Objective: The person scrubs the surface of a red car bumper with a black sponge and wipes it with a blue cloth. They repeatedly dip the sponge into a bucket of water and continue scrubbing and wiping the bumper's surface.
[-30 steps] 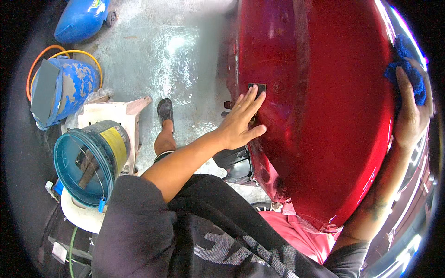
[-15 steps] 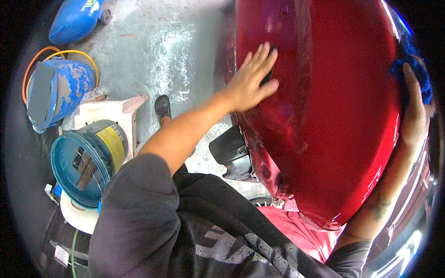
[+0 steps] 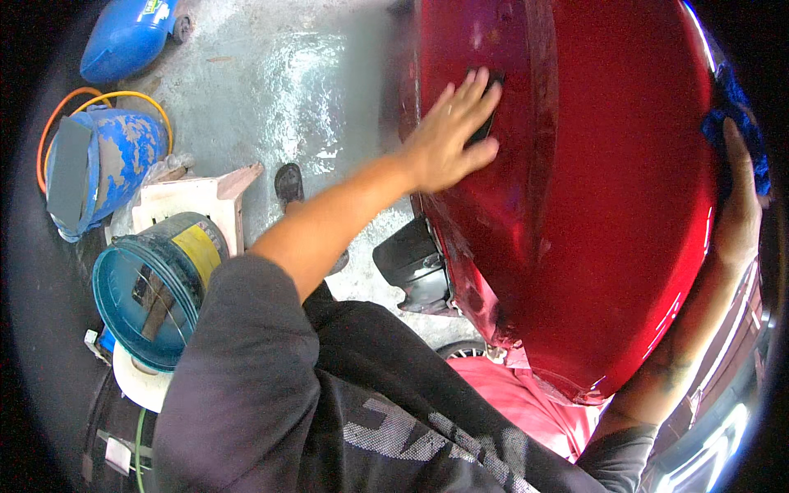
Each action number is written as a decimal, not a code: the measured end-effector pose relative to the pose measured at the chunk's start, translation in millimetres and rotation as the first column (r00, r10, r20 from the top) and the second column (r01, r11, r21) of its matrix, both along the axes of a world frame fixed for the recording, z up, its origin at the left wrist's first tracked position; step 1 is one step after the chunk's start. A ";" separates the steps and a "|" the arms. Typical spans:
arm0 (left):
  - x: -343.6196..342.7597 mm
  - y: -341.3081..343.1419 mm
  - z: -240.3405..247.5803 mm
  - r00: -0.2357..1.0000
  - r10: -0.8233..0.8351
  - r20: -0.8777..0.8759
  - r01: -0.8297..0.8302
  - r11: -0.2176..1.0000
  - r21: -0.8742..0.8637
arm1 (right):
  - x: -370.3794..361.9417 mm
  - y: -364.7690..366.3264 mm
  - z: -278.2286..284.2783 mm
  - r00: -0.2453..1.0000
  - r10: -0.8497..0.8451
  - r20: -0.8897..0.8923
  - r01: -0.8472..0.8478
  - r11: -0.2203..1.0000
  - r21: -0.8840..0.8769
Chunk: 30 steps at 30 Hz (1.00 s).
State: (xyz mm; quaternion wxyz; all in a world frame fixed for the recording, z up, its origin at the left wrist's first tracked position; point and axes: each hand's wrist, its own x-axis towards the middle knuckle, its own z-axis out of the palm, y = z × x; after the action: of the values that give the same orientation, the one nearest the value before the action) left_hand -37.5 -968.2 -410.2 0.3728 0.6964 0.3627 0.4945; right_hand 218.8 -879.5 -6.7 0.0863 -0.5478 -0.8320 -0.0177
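Observation:
A large glossy red car body panel (image 3: 616,214) curves in front of me and fills the right of the view. My left hand (image 3: 456,135) lies on its left part, fingers stretched out and thumb apart. Under the fingers is a small black pad (image 3: 491,107), pressed to the red paint; only its edges show. At the panel's far right edge my right hand (image 3: 742,193) reaches round the side, its thumb over a bunched blue cloth (image 3: 744,135). The other fingers of that hand are hidden.
On the left a teal bucket (image 3: 187,283), with a stick inside, stands on a white stool (image 3: 238,193). Behind are a peeling blue container (image 3: 131,135), hoses (image 3: 123,93) and a blue tank (image 3: 127,37). A black car part (image 3: 411,255) juts beside the panel.
My left hand and the black pad have shifted slightly right and up across the panel. The right hand and blue cloth stay at the right edge, appearing slightly farther right and lower.

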 end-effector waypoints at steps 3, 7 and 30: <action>-0.9 -69.7 -19.5 0.990 -0.140 -0.014 0.137 0.985 -0.108 | -22.9 -9.2 -5.4 0.997 -0.042 -0.057 0.044 0.998 0.034; 3.5 -6.4 -10.3 1.000 -0.019 -0.018 0.020 0.999 0.048 | -30.3 -8.5 -11.0 0.950 -0.255 -0.182 0.259 0.966 -0.001; 19.5 -79.6 29.2 0.997 0.059 -0.047 -0.073 0.919 -0.387 | -61.1 -7.2 -14.0 0.988 0.108 -0.110 -0.086 0.978 0.192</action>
State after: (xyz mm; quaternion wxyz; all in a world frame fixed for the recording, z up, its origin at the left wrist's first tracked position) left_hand -18.0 -1047.8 -381.0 0.4801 0.6044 0.4831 0.4132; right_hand 157.7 -886.7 -20.7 0.1878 -0.4960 -0.8457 -0.0582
